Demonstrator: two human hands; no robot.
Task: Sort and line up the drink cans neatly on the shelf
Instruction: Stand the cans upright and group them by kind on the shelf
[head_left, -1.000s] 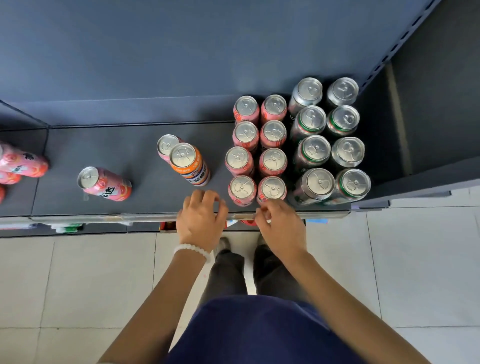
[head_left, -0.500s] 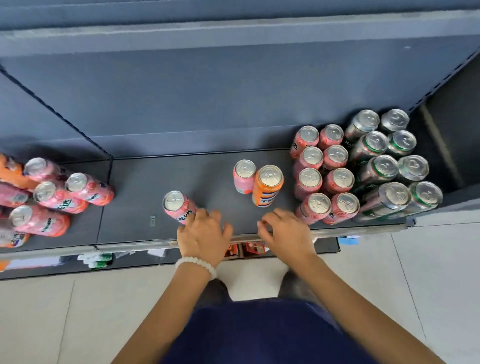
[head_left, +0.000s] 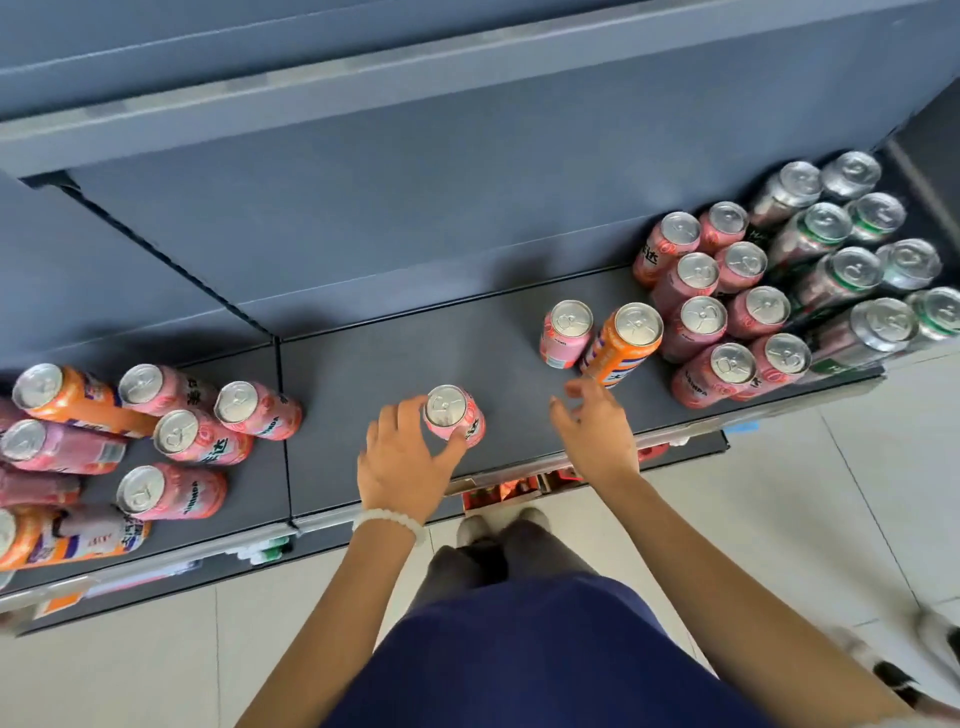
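Head: pink can (head_left: 453, 415) in left grip (head_left: 402, 462).

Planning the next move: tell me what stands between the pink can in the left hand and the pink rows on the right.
The left hand grips a pink can. An orange can and a lone pink can stand before the pink rows.

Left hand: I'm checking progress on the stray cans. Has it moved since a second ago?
Yes. The left hand left the shelf's front rail, moving leftward to grip the lone pink can.
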